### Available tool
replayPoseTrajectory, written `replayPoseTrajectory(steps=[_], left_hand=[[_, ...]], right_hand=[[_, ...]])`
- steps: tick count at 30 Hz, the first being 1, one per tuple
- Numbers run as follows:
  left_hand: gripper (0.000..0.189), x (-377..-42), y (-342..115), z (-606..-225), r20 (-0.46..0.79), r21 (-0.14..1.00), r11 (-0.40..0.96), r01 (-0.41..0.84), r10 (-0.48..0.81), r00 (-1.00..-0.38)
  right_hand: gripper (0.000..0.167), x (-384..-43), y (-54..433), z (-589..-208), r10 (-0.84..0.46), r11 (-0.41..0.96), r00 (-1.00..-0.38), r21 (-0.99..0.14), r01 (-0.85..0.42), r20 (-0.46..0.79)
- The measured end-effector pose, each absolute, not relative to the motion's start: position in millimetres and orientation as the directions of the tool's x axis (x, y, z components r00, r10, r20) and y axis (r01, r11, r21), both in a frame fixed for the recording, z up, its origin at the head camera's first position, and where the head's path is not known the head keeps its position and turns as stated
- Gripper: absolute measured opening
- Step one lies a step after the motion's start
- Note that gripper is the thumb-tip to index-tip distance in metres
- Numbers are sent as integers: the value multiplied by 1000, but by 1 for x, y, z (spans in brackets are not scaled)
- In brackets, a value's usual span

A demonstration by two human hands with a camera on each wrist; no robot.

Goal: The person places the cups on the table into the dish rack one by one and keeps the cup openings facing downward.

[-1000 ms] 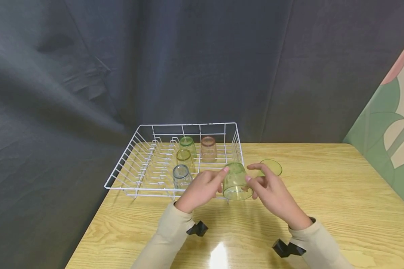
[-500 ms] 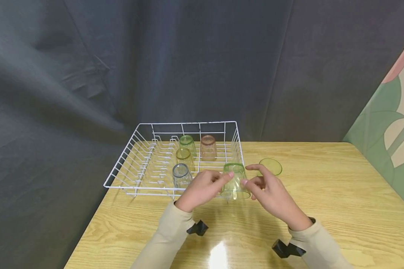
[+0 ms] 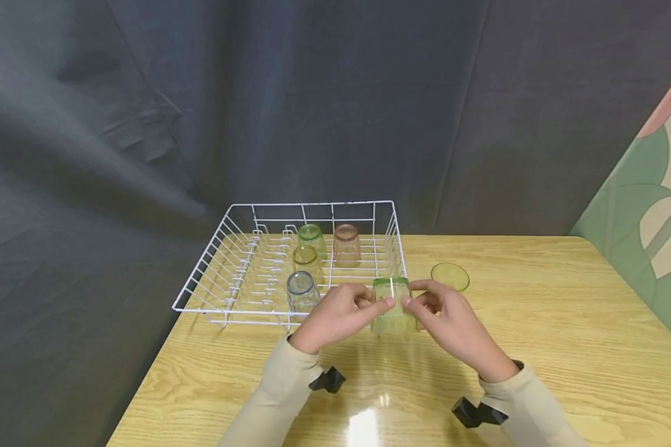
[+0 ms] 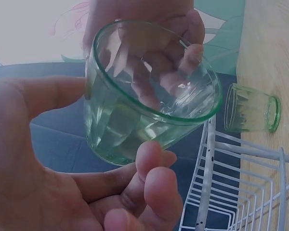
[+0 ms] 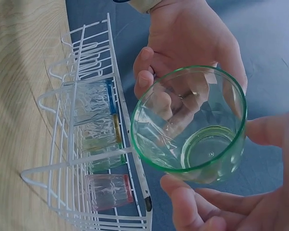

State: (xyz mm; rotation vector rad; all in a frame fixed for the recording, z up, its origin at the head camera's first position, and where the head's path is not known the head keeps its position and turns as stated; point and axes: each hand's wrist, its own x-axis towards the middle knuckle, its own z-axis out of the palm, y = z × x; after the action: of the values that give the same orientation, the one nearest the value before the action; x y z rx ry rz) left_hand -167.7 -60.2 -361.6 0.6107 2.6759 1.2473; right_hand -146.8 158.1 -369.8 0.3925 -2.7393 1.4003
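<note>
Holding a light green, see-through glass cup (image 3: 392, 319) up in the air, I have it upside down, with its bottom up and its round mouth tipped towards my wrists. It is by the near right corner of the white wire dish rack (image 3: 313, 203); I can't tell if it is over the edge or just in front. My left hand (image 3: 340, 313) pinches one side with thumb and fingertips, and my right hand (image 3: 453, 320) pinches the other side the same way. Both hands are spread just wide enough to fit the cup.

I think the step in hand is getting this cup set bottom up, like the ones in the rack. The next move seems to call for a soft but firm pinch, since smooth glass could slip, and care not to bump the wire.

In the rack, a blue-tinted glass cup (image 3: 302, 299), a yellow glass cup (image 3: 307, 266), a darker green glass cup (image 3: 311, 242) and a pink glass cup (image 3: 346, 247) stand upside down. Past my right hand, a yellow-green glass cup (image 3: 450, 277) stands mouth up on the pale wood table (image 3: 542, 310). A big dark cloth (image 3: 335, 93) hangs behind.
</note>
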Motion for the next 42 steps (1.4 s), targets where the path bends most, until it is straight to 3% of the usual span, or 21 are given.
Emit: replayPoseTrajectory(steps=[8,28,42], left_hand=[[51,-171,-60,-362,60,748,582,320,420,-905],[41,-169,-58,-361,84,781,526,337,446,-891],[34,-172,-58,-351,158,722,555,412,448,-880]], right_hand=[[45,-145,157,-369,-214,603,-961,-750,-273,177],[40,-140,155,-373,-233,573,-942,-749,-333,240],[45,-138,157,-374,-272,559,-936,-754,-344,225]])
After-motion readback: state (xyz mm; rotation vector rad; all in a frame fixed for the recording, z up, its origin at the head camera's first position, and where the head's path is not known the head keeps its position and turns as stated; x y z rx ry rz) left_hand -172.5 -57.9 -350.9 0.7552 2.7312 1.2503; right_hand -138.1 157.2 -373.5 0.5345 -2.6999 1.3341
